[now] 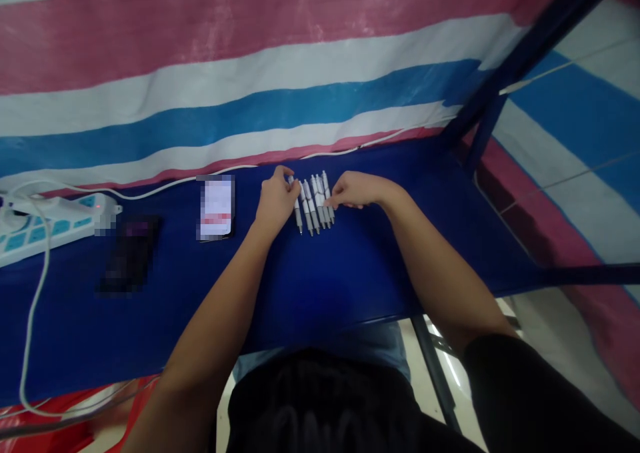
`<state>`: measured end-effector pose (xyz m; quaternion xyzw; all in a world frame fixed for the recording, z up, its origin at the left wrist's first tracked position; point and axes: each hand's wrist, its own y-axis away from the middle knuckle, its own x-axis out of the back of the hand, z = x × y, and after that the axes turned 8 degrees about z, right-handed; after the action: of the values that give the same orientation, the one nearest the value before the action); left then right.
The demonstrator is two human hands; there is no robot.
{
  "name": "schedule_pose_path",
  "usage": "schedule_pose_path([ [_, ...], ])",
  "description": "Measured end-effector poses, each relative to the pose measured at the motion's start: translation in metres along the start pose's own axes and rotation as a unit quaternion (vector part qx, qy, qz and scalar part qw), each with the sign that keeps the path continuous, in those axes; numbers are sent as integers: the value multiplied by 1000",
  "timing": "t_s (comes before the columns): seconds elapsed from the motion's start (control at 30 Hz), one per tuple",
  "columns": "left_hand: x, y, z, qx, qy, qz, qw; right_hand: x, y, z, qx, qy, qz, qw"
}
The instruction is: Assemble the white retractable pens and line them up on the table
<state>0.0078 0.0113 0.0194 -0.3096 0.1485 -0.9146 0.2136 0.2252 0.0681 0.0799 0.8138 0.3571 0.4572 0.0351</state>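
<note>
Several white-and-grey click pens (313,203) lie side by side in a row on the blue table (340,273), their grey tips toward me. At the row's left end, my left hand (277,198) is closed with thumb and finger on the upper part of the leftmost pen (299,214). A small gap parts this pen from its neighbours. My right hand (356,190) has its fingers bent together at the other end, fingertips against the rightmost pen (327,189). Its lower fingers are curled under and partly hidden.
Left of the pens lies a phone with a lit screen (216,206). A dark, blurred-out object (131,253) and a white power strip (60,223) with cables are farther left. Striped sheeting (250,73) hangs behind; a dark metal frame (530,46) stands right.
</note>
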Motion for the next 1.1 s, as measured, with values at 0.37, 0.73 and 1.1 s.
schedule_pose_path([
  [0.37,9,12,-1,7,-61,10,998,-6,0,-11,-17,-3,10,1000],
  [0.73,12,18,-3,29,-102,17,994,-28,-1,-30,-32,-59,17,998],
  [1.1,20,16,6,45,-243,-20,969,-36,-2,-35,-12,-74,39,996],
])
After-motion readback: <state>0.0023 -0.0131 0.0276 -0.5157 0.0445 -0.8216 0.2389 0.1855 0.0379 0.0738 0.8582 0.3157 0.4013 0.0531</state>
